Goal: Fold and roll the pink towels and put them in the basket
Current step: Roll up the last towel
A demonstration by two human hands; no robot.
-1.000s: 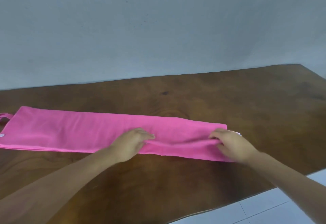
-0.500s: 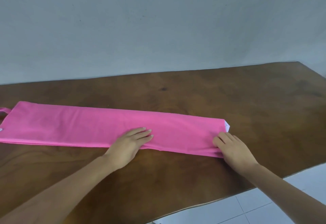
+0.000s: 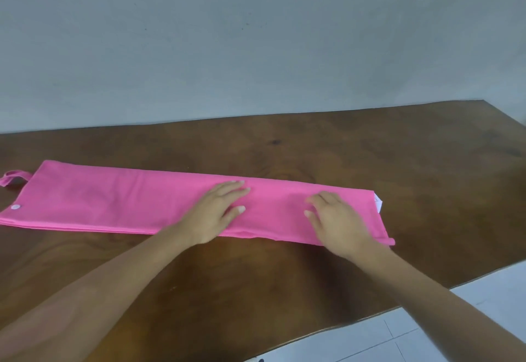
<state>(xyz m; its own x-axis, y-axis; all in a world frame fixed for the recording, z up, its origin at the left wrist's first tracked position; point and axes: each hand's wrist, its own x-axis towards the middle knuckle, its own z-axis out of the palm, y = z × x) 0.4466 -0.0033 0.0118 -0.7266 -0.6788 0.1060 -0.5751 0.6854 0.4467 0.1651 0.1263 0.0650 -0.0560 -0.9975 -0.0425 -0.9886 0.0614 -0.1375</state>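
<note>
On the near side of the counter (image 3: 256,290) our 2 forearms reach in, and both hands lie flat on the pink towel (image 3: 128,199), which stretches across the counter as a long folded strip. Our left hand (image 3: 216,213) presses near the strip's middle and our right hand (image 3: 336,225) near its right end, fingers (image 3: 236,188) straight and spread, gripping nothing. We judge this the flattening step: we should sweep outward along the strip with even pressure, keeping the long edges aligned before rolling. Farther off stands a grey wall (image 3: 256,48); no basket shows.
</note>
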